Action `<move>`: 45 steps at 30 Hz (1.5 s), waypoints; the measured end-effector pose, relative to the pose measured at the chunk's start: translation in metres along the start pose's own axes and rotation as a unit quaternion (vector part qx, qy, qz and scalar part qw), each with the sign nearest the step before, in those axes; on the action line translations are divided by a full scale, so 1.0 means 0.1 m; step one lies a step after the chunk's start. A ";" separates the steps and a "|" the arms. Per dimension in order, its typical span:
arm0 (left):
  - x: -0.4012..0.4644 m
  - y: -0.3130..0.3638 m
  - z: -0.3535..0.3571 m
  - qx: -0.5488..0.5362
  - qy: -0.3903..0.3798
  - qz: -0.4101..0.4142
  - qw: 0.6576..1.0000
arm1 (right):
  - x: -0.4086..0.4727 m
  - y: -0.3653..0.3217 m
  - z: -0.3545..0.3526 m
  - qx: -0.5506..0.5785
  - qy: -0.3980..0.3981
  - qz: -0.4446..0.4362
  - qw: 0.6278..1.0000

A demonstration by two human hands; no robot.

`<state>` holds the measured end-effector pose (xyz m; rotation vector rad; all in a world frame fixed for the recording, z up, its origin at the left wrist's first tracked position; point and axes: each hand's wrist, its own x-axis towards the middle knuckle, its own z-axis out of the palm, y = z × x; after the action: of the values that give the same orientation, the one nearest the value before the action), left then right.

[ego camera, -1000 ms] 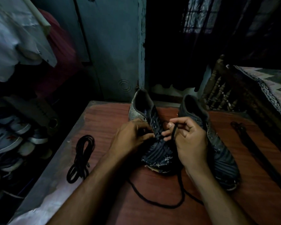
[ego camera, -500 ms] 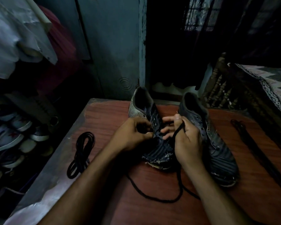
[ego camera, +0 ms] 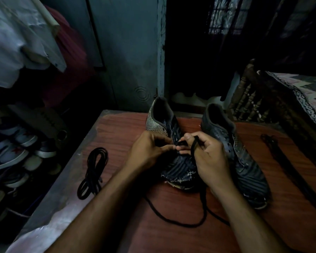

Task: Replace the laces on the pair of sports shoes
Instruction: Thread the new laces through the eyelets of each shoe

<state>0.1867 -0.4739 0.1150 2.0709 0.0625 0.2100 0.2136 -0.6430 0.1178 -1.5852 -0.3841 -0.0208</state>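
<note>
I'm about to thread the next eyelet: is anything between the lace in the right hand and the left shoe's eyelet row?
Nothing separate blocks it. The right hand holds the lace just over the left shoe, but the left hand has its fingertips at the same eyelets and covers part of the row.

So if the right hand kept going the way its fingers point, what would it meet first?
Probably the left hand's fingertips, nearly touching it over the left shoe; the right hand holds the black lace. Depth is unclear.
</note>
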 end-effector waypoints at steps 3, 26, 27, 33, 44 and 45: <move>0.00 0.00 0.02 0.010 0.012 -0.003 1.000 | 0.00 -0.03 0.03 0.037 -0.003 0.008 0.999; 0.03 -0.04 -0.12 0.166 0.020 0.056 0.984 | 0.02 0.04 -0.12 -0.057 0.057 0.019 0.997; 0.02 -0.04 -0.09 0.174 0.024 0.054 0.983 | 0.02 0.05 -0.11 -0.068 0.056 0.023 0.996; 0.00 -0.01 0.08 0.199 0.066 0.049 0.977 | -0.01 0.05 -0.07 -0.174 0.085 0.017 0.981; 0.01 -0.01 0.15 0.242 0.079 0.062 0.965 | -0.03 0.04 -0.05 -0.233 0.067 -0.008 0.970; 0.01 -0.01 0.15 0.239 0.078 0.069 0.965 | -0.02 0.05 -0.05 -0.236 0.067 -0.003 0.969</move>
<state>0.1903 -0.4864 0.1068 2.5393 0.0690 0.4834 0.2137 -0.6480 0.1128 -2.0401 -0.2890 -0.2379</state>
